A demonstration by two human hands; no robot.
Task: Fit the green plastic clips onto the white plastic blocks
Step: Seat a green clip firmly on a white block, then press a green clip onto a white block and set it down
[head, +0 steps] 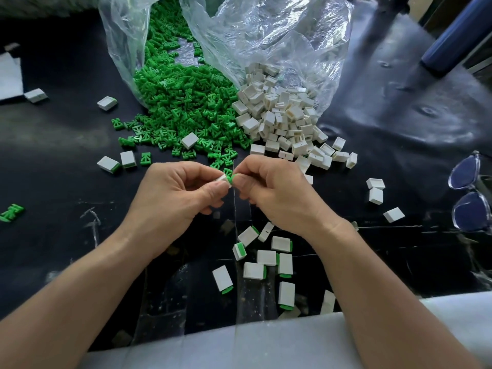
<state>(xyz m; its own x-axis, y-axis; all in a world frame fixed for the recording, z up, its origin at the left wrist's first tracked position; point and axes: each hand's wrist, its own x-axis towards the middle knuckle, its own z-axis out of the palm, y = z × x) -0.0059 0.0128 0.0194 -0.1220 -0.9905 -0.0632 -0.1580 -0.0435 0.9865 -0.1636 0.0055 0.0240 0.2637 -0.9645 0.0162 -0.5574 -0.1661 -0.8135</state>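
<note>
My left hand [178,190] pinches a white plastic block [223,179] between thumb and fingers. Right against it, my right hand [269,187] pinches a green clip [231,178], which touches the block's end. Both hands hover over the black table, just below the piles. A heap of green clips [183,107] spills from a clear bag. To its right lies a heap of white blocks [282,115] from a second clear bag. Several blocks with green clips fitted [269,258] lie below my hands near the table's front edge.
A few fitted blocks [117,161] lie scattered at the left, loose white blocks [375,190] at the right. Clear-framed glasses [468,193] rest at the right edge. A dark blue cylinder [458,35] stands at the back right. A pale foam strip [266,342] lines the front edge.
</note>
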